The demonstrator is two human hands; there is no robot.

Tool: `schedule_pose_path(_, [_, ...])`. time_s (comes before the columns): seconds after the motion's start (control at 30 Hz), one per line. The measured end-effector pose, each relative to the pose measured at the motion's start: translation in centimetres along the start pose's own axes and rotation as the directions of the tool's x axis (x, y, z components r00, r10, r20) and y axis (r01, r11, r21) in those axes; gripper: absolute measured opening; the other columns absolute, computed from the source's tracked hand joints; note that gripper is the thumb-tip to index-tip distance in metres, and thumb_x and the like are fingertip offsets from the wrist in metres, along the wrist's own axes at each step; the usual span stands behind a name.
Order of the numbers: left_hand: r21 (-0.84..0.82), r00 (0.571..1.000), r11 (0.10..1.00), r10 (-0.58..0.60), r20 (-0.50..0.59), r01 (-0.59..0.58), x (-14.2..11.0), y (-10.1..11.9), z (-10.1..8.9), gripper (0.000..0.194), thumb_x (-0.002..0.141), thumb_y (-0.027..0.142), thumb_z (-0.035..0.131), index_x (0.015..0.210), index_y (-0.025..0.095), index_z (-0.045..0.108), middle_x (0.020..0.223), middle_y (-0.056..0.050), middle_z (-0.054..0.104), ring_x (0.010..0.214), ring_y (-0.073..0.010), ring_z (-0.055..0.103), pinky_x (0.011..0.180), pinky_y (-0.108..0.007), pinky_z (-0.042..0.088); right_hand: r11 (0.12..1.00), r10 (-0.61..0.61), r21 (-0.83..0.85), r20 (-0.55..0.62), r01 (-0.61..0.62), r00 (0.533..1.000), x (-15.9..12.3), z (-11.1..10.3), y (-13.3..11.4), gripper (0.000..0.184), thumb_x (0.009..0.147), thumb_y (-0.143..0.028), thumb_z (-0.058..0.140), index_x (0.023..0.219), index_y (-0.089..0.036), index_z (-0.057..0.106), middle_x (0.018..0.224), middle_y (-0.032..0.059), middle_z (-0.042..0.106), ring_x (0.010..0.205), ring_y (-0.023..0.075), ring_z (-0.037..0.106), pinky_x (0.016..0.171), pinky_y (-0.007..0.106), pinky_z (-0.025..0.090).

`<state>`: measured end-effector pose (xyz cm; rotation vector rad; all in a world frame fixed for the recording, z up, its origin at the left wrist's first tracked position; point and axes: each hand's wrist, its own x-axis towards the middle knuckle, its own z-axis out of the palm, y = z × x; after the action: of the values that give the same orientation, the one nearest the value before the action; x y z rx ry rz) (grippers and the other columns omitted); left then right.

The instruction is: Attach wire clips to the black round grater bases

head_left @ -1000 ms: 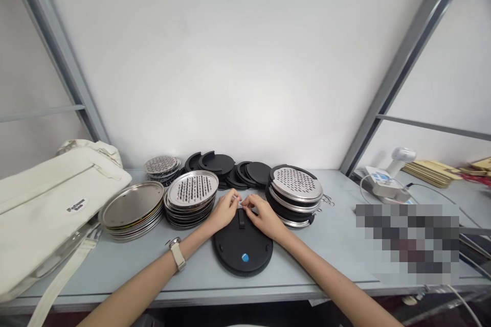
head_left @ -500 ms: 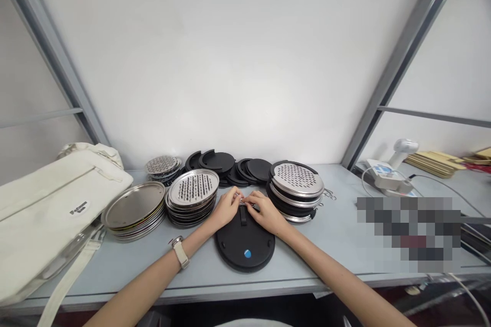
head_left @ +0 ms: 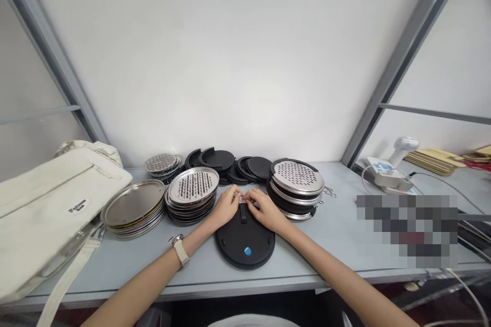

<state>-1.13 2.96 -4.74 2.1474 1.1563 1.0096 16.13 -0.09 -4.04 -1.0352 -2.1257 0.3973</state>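
Bright, diffuse light; source direction can't be told. White wall (head_left: 238,61) palest mid-frame, greyer toward corners. Soft shadow under metal plate stack (head_left: 132,204), mild sheen on top. Black disc (head_left: 245,235) matte, low contrast. Steel posts (head_left: 49,56) splay, wide-angle. Bag logo (head_left: 79,205) soft. Mosaic pixelates right side.

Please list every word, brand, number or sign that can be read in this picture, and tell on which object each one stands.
No text can be quoted with certainty.
White label on the cream bag: dark lettering, too blurred to read.
Blue sticker on the black disc: no readable characters.
White box at right: blue markings, too small to read.
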Motion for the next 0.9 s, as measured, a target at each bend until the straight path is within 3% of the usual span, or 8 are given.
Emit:
schedule_pose_path(0.3, [-0.021,0.999,0.999,0.036,0.004,-0.036,0.21,-0.51,0.26,0.012,0.087,0.013,0.042,0.085,0.019,0.052,0.078,0.000,0.060,0.074,-0.0152,0.057,0.071,-0.025,0.043,0.998,-0.007,-0.061,-0.029,0.005,1.000,0.02,0.13,-0.03,0.014,0.088,-0.010,0.045,0.081,-0.021,0.050,0.080,0.0019,0.054,0.080,0.0185,0.052,0.073,0.030,0.041])
schedule_pose_path(0.9, [0.039,0.998,0.998,0.060,-0.035,-0.059,-0.10,0.19,-0.06,0.014,0.083,0.009,0.048,0.083,0.017,0.060,0.066,0.003,0.058,0.058,-0.0119,0.052,0.058,-0.021,0.037,0.994,0.042,-0.103,-0.064,-0.049,0.997,-0.04,0.15,-0.15,0.024,0.094,-0.018,0.042,0.070,-0.022,0.043,0.069,-0.0002,0.049,0.069,0.0173,0.050,0.065,0.028,0.036])
